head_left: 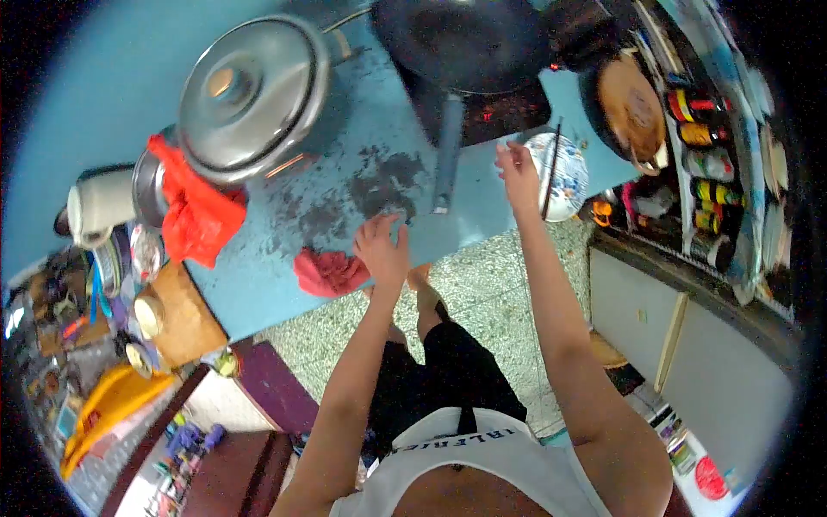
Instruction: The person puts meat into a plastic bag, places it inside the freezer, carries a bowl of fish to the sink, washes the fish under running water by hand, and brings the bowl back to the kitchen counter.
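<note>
Over the front edge of the blue table (258,293), my left hand (382,250) has its fingers apart and holds nothing. A crumpled red cloth (329,273) lies just left of it. My right hand (518,172) is raised beside the left rim of a blue-and-white patterned plate (568,181), its fingers loosely spread with nothing seen in them. Dark chopsticks (552,168) lie across that plate. Between my hands the handle of a black wok (461,52) points toward me. The wok sits on a dark cooker (495,121).
A large lidded steel pot (254,99) stands at the left back, with a bright red bag (196,215) beside it. A cutting board (181,319) is at the left edge. Bottles (711,164) line a shelf at right, near a round wooden board (631,108).
</note>
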Demonstrator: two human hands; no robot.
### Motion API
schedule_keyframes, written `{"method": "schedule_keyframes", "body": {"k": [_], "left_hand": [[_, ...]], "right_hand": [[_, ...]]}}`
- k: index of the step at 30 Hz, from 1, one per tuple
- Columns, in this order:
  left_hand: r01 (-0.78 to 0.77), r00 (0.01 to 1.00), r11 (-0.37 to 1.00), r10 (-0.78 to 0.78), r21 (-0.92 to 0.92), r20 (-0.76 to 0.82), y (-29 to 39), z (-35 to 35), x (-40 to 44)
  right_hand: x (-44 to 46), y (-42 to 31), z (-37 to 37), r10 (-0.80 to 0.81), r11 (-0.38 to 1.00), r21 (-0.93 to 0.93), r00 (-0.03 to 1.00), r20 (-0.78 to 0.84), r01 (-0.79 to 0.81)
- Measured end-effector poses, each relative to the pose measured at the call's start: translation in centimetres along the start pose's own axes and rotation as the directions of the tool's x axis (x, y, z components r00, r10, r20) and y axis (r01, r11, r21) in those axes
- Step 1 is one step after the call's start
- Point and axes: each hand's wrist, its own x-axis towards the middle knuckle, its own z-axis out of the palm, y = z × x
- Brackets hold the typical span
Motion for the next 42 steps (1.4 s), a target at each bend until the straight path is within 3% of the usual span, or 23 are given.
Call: {"method": "schedule_keyframes", "body": {"k": [2,4,5,7,10,12,16,18,20,22,24,26,27,28,29,31,33,36,37,38,40,41,42], "left_hand": [[0.055,0.967,0.926,0.043,0.374,-0.249,-1.1,-1.7,-1.2],[0.125,0.969,0.898,-0.019,0.421,-0.247,-3.9,-2.6,-2.2],[0.173,0.951,0.886,-0.037,0.430,-0.307,-4.6,-2.9,-2.8],[0.263,0.942,0.866,-0.135,0.426,-0.307,-6.4,-4.0,-4.4],[0.140,0.931,0.907,0.016,0.397,-0.365,-10.7,-2.7,-5.2],[0.148,0.938,0.899,0.004,0.412,-0.346,-11.8,-3.1,-4.8],[0.171,0.938,0.889,-0.014,0.424,-0.348,-13.2,-4.1,-2.5],[0.113,0.915,0.922,0.048,0.371,-0.400,-13.8,-4.9,-1.2],[0.300,0.911,0.915,-0.190,0.271,-0.366,-13.4,-5.7,-0.2],[0.314,0.893,0.909,-0.183,0.276,-0.412,-12.8,-6.4,0.2],[0.324,0.873,0.903,-0.171,0.282,-0.457,-12.5,-7.6,0.5],[0.369,0.854,0.923,-0.288,0.114,-0.434,-12.6,-8.9,0.6],[0.364,0.856,0.924,-0.284,0.114,-0.432,-13.3,-9.7,1.1],[0.282,0.764,0.945,-0.327,-0.167,-0.556,-14.5,-10.9,1.7],[0.141,0.653,0.897,-0.403,-0.420,-0.641,-15.8,-12.4,2.4],[-0.242,0.618,0.795,-0.316,-0.556,-0.720,-17.8,-18.1,4.6],[-0.218,0.539,0.595,-0.587,-0.774,-0.604,-21.3,-20.3,6.6],[-0.116,0.620,0.513,-0.632,-0.851,-0.465,-21.9,-24.7,7.2],[0.030,0.598,0.572,-0.667,-0.820,-0.444,-23.5,-25.1,7.4],[0.030,0.603,0.571,-0.665,-0.820,-0.441,-25.0,-25.5,7.6],[0.163,0.703,0.681,-0.588,-0.714,-0.400,-26.8,-26.9,7.6],[0.061,0.709,0.812,-0.444,-0.580,-0.548,-26.8,-27.0,7.4],[0.061,0.712,0.812,-0.443,-0.580,-0.545,-27.1,-27.3,7.4]], "right_hand": [[0.1,-5.9,2.8,0.137,0.907,0.375,0.976,0.168,-0.191],[1.8,-8.8,4.5,0.185,0.850,0.368,0.869,0.459,-0.376],[1.6,-10.3,5.5,0.140,0.754,0.502,0.850,0.507,-0.424],[2.2,-10.6,7.1,0.175,0.735,0.514,0.856,0.487,-0.443],[3.0,-9.4,7.6,0.129,0.770,0.497,0.860,0.493,-0.400],[3.4,-8.8,7.5,0.205,0.779,0.457,0.863,0.462,-0.429],[3.2,-7.3,7.2,0.095,0.587,0.624,0.809,0.580,-0.516],[1.7,-6.2,7.1,0.093,0.613,0.644,0.851,0.517,-0.458],[-0.6,-5.3,7.6,0.233,0.520,0.733,0.899,0.371,-0.438],[-2.5,0.1,7.7,0.205,0.494,0.743,0.891,0.405,-0.452],[-5.4,6.4,9.3,0.029,0.750,0.603,0.925,0.378,-0.270],[-10.9,1.2,10.7,0.343,0.853,0.207,0.814,0.469,-0.479],[-12.8,1.0,12.5,0.287,0.869,0.195,0.786,0.548,-0.454],[-14.6,0.8,14.3,0.233,0.884,0.185,0.748,0.622,-0.429],[-16.2,-0.8,16.2,0.106,0.929,0.209,0.763,0.637,-0.304],[-18.3,-5.4,20.6,-0.120,0.955,0.286,0.774,0.621,-0.082],[-18.7,-9.4,25.0,-0.305,0.942,0.291,0.783,0.542,0.165],[-18.4,-14.9,30.7,-0.397,0.905,0.060,0.784,0.478,0.421],[-17.5,-14.9,33.4,-0.565,0.813,0.080,0.749,0.346,0.577],[-16.4,-14.9,36.2,-0.716,0.692,0.076,0.669,0.202,0.718],[-16.7,-17.3,37.7,-0.430,0.899,0.271,0.814,0.391,0.345],[-17.6,-19.1,37.6,-0.260,0.936,0.340,0.834,0.487,0.093],[-17.9,-19.2,38.1,-0.286,0.918,0.390,0.804,0.521,0.075]]}}
